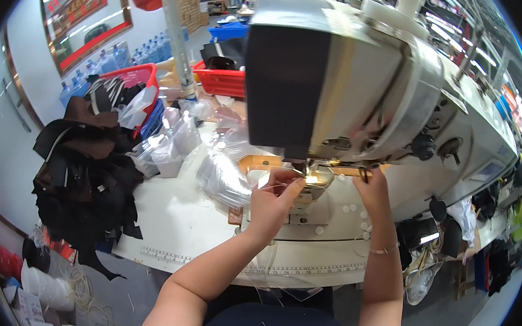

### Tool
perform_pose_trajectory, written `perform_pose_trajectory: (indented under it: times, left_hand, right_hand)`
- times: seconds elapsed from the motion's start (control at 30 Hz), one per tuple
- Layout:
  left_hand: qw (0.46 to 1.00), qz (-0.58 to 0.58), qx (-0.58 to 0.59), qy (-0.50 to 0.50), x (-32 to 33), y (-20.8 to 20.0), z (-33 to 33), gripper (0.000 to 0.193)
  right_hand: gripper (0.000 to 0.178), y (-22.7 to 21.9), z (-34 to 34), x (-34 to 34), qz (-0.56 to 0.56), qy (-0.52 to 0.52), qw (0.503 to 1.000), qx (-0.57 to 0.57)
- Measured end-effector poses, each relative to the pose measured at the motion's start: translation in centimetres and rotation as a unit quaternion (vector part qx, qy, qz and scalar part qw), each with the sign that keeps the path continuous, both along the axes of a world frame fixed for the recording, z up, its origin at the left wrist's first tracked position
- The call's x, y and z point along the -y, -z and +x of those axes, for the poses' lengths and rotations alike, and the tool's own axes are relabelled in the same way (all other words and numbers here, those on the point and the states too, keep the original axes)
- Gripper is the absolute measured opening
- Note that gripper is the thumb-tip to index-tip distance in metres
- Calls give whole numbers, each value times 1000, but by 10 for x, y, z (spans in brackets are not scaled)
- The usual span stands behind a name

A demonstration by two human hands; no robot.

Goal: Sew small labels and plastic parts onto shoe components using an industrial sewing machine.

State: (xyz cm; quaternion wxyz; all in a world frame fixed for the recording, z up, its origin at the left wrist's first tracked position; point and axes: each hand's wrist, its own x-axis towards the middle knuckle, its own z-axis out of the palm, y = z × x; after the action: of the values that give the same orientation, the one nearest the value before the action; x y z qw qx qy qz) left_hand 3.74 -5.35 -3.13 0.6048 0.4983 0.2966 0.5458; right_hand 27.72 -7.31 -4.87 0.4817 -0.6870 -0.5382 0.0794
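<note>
A large white and grey sewing machine (365, 79) fills the upper middle of the head view. My left hand (273, 198) is at the needle area under the machine head, fingers pinched on a thin thread (269, 187) beside the lit presser foot (315, 178). My right hand (370, 190) reaches up to the right of the needle, fingertips at a small dark part under the machine arm; whether it grips anything is hidden. A thin bracelet circles my right wrist.
A heap of dark brown and black fabric pieces (85, 180) hangs over the table's left end. Clear plastic bags (220, 172) lie left of the machine. Red baskets (218, 80) and a blue crate (228, 30) stand behind. A ruler strip (168, 255) runs along the white table edge.
</note>
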Motion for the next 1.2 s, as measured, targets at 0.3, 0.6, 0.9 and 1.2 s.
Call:
perform_pose_trajectory:
  times: [0.3,0.6,0.9,1.2]
  left_hand:
    - [957,-200,209,-32,-36,-3,-22,12]
    - [990,7,101,-97,24,4,-115,13]
    - [994,-25,81,-72,67,12,-135,19]
    - [998,6,50,-44,70,15,-130,33]
  right_hand:
    - [29,29,-19,68,-106,-56,976,-184]
    - [23,-18,-144,89,128,-224,966,-5]
    - [28,-28,-208,53,200,-276,933,117]
    - [23,-34,-205,55,200,-308,914,175]
